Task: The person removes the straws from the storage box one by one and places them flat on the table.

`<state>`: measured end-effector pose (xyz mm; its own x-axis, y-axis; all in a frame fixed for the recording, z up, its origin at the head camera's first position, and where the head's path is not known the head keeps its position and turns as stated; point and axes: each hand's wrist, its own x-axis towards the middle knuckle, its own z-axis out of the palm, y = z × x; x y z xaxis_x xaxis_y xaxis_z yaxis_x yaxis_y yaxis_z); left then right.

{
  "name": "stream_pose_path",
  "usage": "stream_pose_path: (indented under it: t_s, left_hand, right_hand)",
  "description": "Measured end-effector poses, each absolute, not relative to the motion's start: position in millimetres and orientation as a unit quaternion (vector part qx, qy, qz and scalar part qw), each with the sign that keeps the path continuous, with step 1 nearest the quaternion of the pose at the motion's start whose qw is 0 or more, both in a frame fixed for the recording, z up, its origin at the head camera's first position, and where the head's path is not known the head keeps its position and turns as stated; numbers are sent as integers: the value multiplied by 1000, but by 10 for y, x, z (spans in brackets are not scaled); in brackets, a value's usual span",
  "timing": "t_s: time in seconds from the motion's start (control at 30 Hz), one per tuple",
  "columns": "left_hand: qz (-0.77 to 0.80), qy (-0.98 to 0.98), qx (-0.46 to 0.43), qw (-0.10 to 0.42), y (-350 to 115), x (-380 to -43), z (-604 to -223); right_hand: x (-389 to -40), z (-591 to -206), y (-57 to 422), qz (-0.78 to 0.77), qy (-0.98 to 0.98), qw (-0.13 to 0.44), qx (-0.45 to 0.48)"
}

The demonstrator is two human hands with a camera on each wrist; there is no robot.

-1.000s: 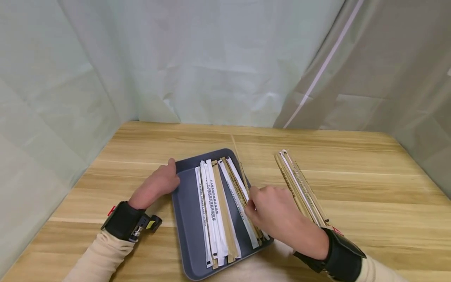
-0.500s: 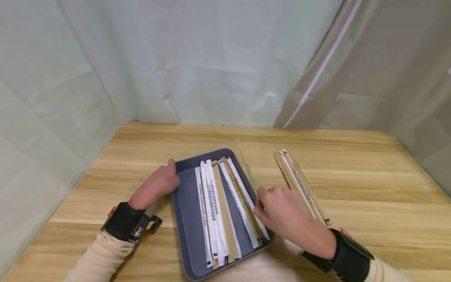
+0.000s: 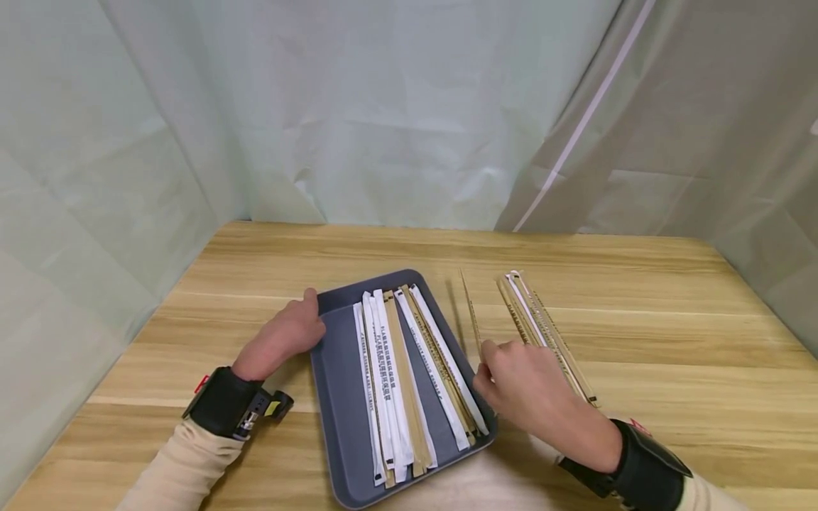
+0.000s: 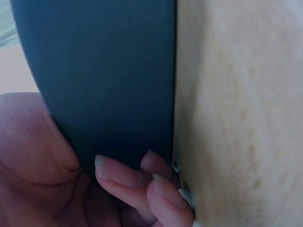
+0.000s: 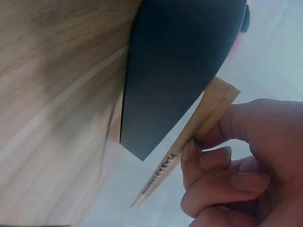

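In the head view my left hand (image 3: 289,332) grips the far left side of a dark grey tray (image 3: 337,433). The left wrist view has its fingertips (image 4: 120,176) curled against the tray's outer wall. White paper-wrapped straws (image 3: 385,376) and brown ones lie lengthwise in the tray, with dark print on several. Just past the tray's right side, my right hand (image 3: 535,383) pinches one brown paper-wrapped straw (image 5: 166,161) near its end between thumb and fingers. This straw slants up and away from the hand, over the table.
Another group of wrapped straws (image 3: 540,319), brown and white, lies on the wooden table (image 3: 677,341) to the right, partly behind my right hand. Pale sheeting (image 3: 409,121) hangs behind the table and along both sides.
My right hand has moved right, off the tray's right side, carrying the brown wrapped straw away from the others. The left hand and the tray stay put.
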<state>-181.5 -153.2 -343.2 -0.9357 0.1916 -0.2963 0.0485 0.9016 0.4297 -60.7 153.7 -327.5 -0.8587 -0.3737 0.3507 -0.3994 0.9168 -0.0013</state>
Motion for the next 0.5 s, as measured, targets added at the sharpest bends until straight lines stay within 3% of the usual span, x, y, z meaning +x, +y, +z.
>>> stream_pose_path:
  t_s: [0.5]
  left_hand:
    - [215, 961, 63, 161, -1535, -1805, -3433]
  right_hand:
    - [-611, -3308, 1695, 30, -969, 157, 186]
